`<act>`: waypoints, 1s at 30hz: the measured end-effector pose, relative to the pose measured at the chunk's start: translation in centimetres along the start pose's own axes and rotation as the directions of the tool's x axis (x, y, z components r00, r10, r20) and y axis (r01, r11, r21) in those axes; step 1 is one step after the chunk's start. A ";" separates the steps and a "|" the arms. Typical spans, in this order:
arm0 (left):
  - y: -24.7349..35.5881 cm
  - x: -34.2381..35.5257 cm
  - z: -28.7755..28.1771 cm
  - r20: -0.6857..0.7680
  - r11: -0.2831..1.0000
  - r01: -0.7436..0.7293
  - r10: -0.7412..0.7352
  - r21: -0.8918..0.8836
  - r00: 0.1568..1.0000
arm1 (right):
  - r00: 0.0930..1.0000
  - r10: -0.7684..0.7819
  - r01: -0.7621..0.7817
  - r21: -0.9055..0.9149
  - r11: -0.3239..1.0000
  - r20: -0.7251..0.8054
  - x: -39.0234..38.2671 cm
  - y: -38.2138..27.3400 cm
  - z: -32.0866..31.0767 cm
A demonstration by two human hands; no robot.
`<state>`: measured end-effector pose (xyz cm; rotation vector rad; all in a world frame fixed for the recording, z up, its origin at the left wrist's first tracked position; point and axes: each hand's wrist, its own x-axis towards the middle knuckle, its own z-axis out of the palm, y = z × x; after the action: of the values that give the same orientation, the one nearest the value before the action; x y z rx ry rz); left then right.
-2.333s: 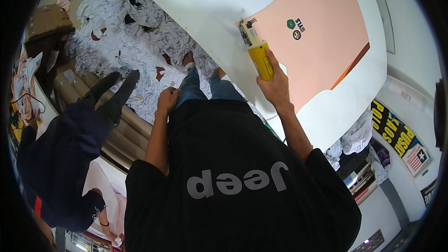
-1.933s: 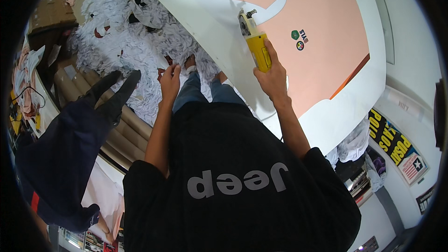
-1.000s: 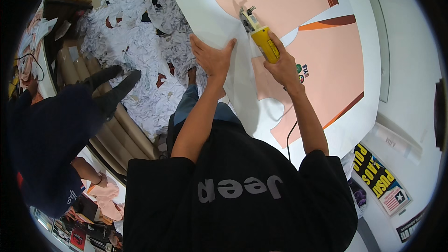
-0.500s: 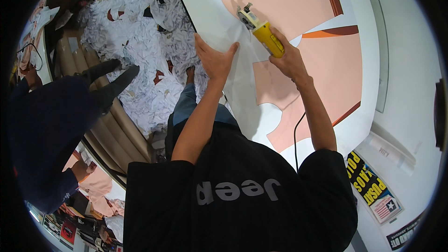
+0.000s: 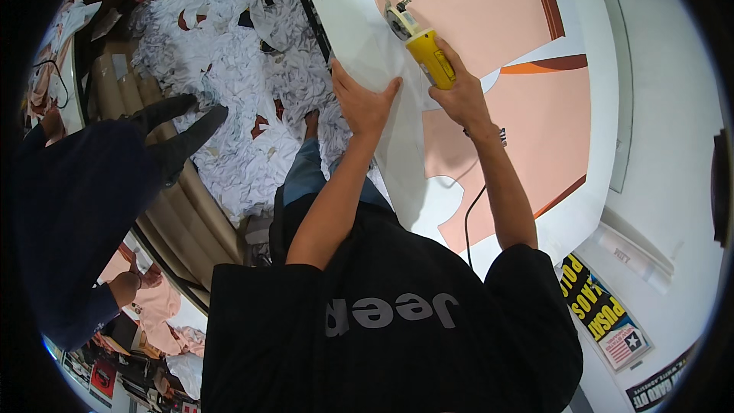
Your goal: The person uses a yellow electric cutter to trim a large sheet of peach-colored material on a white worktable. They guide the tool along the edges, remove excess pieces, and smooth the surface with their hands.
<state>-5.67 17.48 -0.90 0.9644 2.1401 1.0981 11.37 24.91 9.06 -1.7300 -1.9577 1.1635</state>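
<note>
Two bare hands work at the near edge of a white table spread with a white sheet printed with peach-coloured garment shapes. The right hand has its fingers wrapped tight around the yellow body of a small electric cutter, whose round blade end points away from the person and sits on the sheet at the border of the upper peach shape. A dark cord hangs down from near the right wrist, along the forearm. The left hand lies flat on the white margin of the sheet just beside the cutter, fingers spread wide and holding nothing, pressing the sheet at the table's edge. The two hands are close together, thumb nearly meeting the right hand's knuckles

To the left, below the table, the floor is heaped with white paper scraps, and the person's feet stand among them. Brown cardboard tubes lie side by side near the scraps. Another person in a dark blue sleeve stands at the far left, their hand near some peach cloth
</note>
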 end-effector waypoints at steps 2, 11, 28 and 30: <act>0.1 -0.1 -0.1 0.004 1.000 0.013 -0.013 0.005 1.000 | 1.000 0.007 -0.006 0.021 1.000 -0.026 -0.2 -1.0 0.7; 0.1 -0.4 0.1 -0.011 0.999 -0.022 0.022 0.032 1.000 | 0.984 0.105 -0.098 0.059 0.993 -0.143 1.0 -4.6 4.0; -0.6 -1.3 0.5 0.038 0.973 -0.013 0.004 0.229 0.999 | 0.907 0.286 -0.246 0.163 0.956 -0.308 6.3 -10.5 8.4; -0.7 -1.3 0.6 0.078 0.967 0.011 -0.032 0.254 0.996 | 0.902 0.272 -0.231 0.156 0.960 -0.334 7.0 -10.8 8.6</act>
<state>-4.76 16.46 -1.61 1.0770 2.2552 0.7720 -3.67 28.63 9.27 -2.0119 -1.4639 0.9336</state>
